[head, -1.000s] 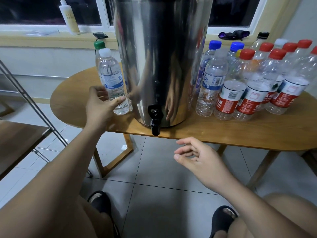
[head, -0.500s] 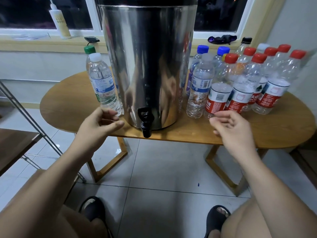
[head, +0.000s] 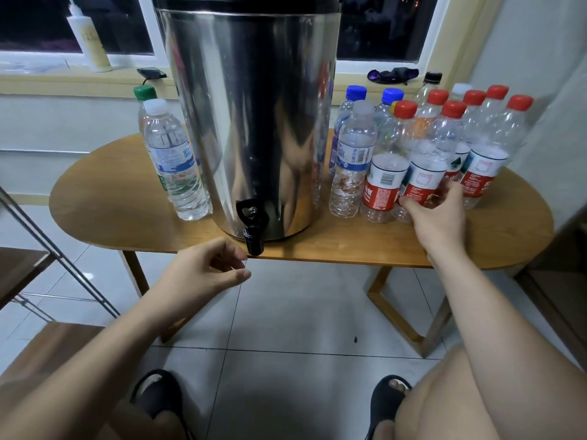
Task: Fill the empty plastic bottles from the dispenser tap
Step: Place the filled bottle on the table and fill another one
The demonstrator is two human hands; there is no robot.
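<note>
While our R hand (head: pixel 436 214) wraps thumb and fingers round the base of a red-cap empty bottle (head: pixel 427 166), our L hand (head: pixel 203 274) hangs loosely curled, holding nothing, approx 8 o'clock from the black tap (head: pixel 252 224). The gripped bottle stands on the wooden table (head: pixel 111 201) w/ the other empty bottles (head: pixel 352 160), at 3 o'clock from the steel dispenser (head: pixel 254 122). At 9 o'clock, a white-cap bottle (head: pixel 173 166) looks full of water.
</note>
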